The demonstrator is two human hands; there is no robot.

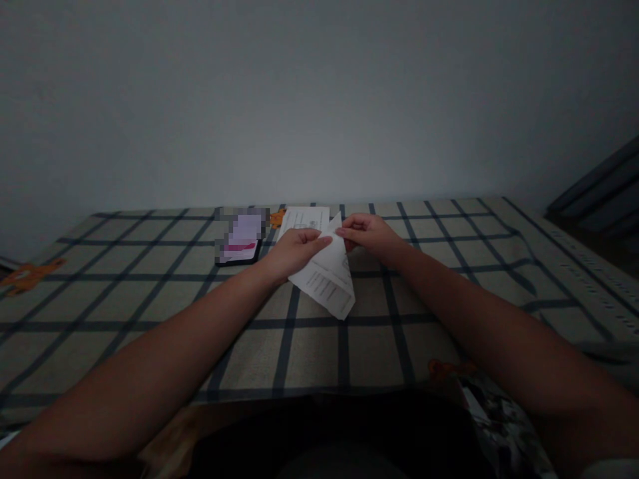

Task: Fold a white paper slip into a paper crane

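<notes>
A printed sheet of paper (327, 273), folded to a point at its far end, is held up between my two hands over the table. My left hand (298, 251) grips its left side, thumb lying on top near the point. With thumb and fingertips, my right hand (367, 233) pinches the paper's upper right edge close to the tip. The fingers under the paper are partly hidden. Behind it, another printed sheet (305, 216) lies on the cloth, partly covered by my left hand and the folded paper.
A phone (242, 243) with a lit, partly blurred screen lies left of the papers. The checked tablecloth (259, 359) has orange animal figures. A plain wall (319, 100) stands behind the table, and a dark striped object (604, 193) is at the right.
</notes>
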